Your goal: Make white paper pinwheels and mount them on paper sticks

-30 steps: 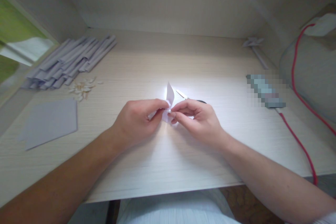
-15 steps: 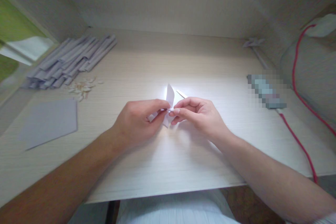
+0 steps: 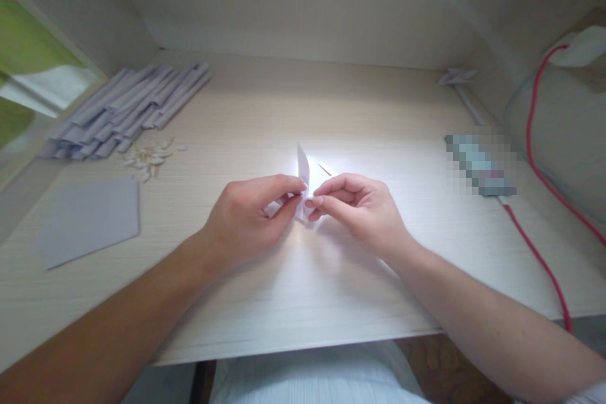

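Note:
Over the middle of the desk, a folded white paper pinwheel (image 3: 303, 164) stands on edge between my hands, one blade pointing up. My left hand (image 3: 253, 208) pinches it near its centre with thumb and forefinger. From the other side, my right hand (image 3: 357, 201) is closed in a pinch at the centre, on a small white piece (image 3: 310, 196) mostly hidden by the fingertips. A thin pale pointed thing (image 3: 326, 168) lies just behind my right hand. At the left rest a pile of small cotton swab ends (image 3: 151, 156) and a stack of white paper sheets (image 3: 95, 221).
Rolled paper tubes (image 3: 127, 107) are piled at the back left. A finished pinwheel on a paper stick (image 3: 458, 77) lies at the back right, near a blurred phone (image 3: 480, 164) with a red cable (image 3: 540, 255). Desk walls (image 3: 303, 12) close off the back and sides.
The upright blade has tilted slightly left and the lower part of the pinwheel has shifted a little. Both hands stay almost in place, still pinching at its centre.

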The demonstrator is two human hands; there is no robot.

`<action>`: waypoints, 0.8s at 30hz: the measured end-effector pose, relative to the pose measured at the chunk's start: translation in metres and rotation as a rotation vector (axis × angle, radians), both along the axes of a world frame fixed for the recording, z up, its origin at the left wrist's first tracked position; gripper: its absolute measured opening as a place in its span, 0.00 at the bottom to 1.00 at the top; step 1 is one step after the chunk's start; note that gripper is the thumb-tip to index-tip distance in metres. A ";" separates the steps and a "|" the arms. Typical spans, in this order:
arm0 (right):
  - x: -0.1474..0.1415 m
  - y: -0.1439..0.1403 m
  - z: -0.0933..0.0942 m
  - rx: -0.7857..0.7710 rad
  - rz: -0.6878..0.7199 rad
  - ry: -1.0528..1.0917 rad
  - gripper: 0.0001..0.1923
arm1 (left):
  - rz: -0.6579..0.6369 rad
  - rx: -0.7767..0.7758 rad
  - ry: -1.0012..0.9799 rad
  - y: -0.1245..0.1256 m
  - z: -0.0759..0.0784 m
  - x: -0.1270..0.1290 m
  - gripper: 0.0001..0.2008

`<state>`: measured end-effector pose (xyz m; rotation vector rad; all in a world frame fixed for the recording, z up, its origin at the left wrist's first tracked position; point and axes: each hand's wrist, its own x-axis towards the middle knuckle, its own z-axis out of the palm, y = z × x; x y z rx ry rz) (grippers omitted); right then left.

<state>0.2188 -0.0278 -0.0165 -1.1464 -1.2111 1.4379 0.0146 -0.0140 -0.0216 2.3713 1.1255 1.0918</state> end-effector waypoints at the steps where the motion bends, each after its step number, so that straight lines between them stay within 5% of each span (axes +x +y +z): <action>1: -0.001 -0.001 0.000 0.021 -0.011 -0.014 0.10 | 0.003 0.010 0.008 0.000 0.000 0.000 0.06; 24: -0.001 -0.005 -0.008 0.128 -0.050 -0.075 0.04 | -0.001 0.218 0.193 0.001 0.000 -0.002 0.04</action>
